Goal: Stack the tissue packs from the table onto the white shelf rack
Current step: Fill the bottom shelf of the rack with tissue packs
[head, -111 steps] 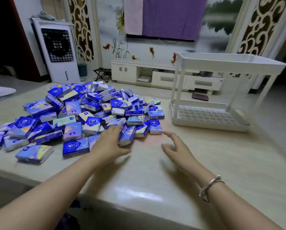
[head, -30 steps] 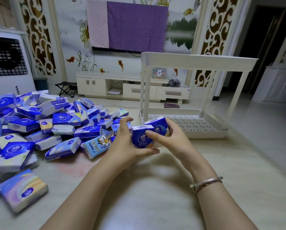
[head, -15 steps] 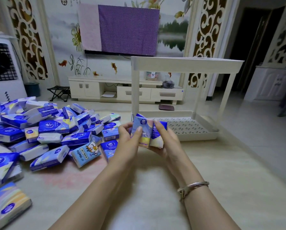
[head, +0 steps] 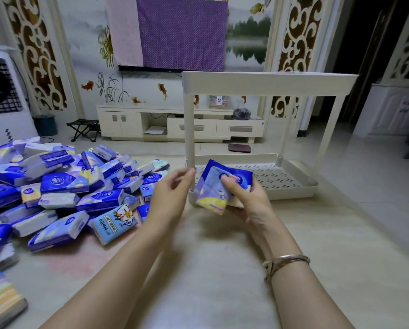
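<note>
The head view, the only one, shows the right hand (head: 242, 195) holding two tissue packs (head: 218, 186) together, thumb across their blue faces and fingers curled underneath, so the pair stays squared up as one bundle; this looks like a way to carry more per trip. The packs sit tilted, top edge leaning away from the palm, directly in front of the white shelf rack (head: 265, 81), whose perforated lower tray (head: 281, 179) lies just beyond the knuckles and appears to hold nothing yet. The left hand (head: 172, 193) hangs just beside the bundle on its thumb side, fingers loosely bent and holding nothing, close to the rack's near post. Farther out on that same side, well apart from the grip, the loose heap of tissue packs (head: 63, 184) covers the table (head: 222, 269), a light blue pack (head: 114, 222) at its near edge. Compared with half a second ago, the left hand has let go: both hands then pinched the packs between them, and now the right carries them alone, closer to the tray. A second ago the packs were being pressed together above the table; before that both hands were reaching into the heap.
</note>
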Tool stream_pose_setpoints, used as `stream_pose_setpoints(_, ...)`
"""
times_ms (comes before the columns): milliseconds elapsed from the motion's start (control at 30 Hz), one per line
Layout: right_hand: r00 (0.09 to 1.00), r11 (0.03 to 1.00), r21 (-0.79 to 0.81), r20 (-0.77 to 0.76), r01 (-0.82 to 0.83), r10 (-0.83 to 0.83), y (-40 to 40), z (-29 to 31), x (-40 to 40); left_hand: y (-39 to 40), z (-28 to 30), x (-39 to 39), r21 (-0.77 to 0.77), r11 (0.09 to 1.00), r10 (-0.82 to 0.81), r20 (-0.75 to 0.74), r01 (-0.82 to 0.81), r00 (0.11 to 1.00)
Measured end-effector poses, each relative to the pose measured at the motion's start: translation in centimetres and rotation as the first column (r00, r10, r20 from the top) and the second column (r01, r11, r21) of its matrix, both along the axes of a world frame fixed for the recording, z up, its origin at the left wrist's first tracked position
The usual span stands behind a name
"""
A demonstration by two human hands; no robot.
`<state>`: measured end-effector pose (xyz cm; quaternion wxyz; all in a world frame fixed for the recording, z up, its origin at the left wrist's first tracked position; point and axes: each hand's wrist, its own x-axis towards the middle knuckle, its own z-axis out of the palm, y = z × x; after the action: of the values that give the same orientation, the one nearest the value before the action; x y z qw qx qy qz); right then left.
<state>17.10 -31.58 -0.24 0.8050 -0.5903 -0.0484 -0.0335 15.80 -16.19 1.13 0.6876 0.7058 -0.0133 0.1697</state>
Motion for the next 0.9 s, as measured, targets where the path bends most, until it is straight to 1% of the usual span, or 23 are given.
stream_pose_setpoints(33,1.000,1.000,0.017,-0.003,0.017,-0.016,-0.2,-0.1,0.0,0.1,0.3,0.7,0.002,0.997,0.080,0.000,-0.080,0.997)
stream_pose_setpoints(100,0.998,0.997,0.044,-0.003,0.063,-0.063,-0.4,-0.1,0.0,0.2,0.5,2.8,-0.010,0.992,0.128,-0.062,-0.128,0.990)
stream_pose_setpoints(167,0.991,0.987,0.084,-0.001,0.135,-0.135,-0.6,-0.3,0.2,-0.4,0.1,4.8,0.005,0.999,0.051,-0.167,-0.051,0.985)
stream_pose_setpoints(233,0.976,0.972,0.094,0.014,0.216,-0.218,-0.7,-0.3,0.4,-1.4,-1.1,6.5,0.081,0.996,-0.020,-0.213,0.038,0.977)
stream_pose_setpoints(333,0.952,0.951,0.085,0.045,0.298,-0.303,-0.7,0.0,0.5,-2.1,-1.5,6.7,0.213,0.977,0.020,-0.187,0.021,0.982)
stream_pose_setpoints(433,0.931,0.933,0.075,0.078,0.351,-0.357,-0.7,0.3,0.5,-1.1,-1.1,5.0,0.333,0.940,-0.016,-0.165,0.071,0.986)
stream_pose_setpoints(500,0.918,0.921,-0.027,0.107,0.388,-0.383,-0.8,0.8,0.4,0.1,-1.0,3.1,0.371,0.922,-0.054,-0.165,0.113,0.985)
stream_pose_setpoints(600,0.929,0.894,-0.259,0.168,0.365,-0.330,-1.1,2.0,-0.3,1.9,-0.8,-0.2,0.349,0.926,-0.088,-0.179,0.147,0.980)
stream_pose_setpoints(700,0.953,0.896,-0.337,0.191,0.289,-0.235,-1.2,2.6,-1.6,3.0,-0.9,-3.9,0.360,0.915,-0.125,-0.175,0.182,0.977)
stream_pose_setpoints(767,0.962,0.879,-0.398,0.179,0.262,-0.205,-0.7,2.1,-2.5,3.3,-1.0,-6.0,0.330,0.916,-0.171,-0.190,0.227,0.967)
stream_pose_setpoints(833,0.974,0.864,-0.451,0.129,0.223,-0.184,-0.2,1.1,-3.2,3.5,-1.1,-7.0,0.294,0.907,-0.232,-0.244,0.300,0.941)
stream_pose_setpoints(900,0.979,0.863,-0.464,0.094,0.202,-0.179,0.2,0.7,-3.9,4.0,-0.8,-7.6,0.255,0.894,-0.278,-0.330,0.369,0.902)
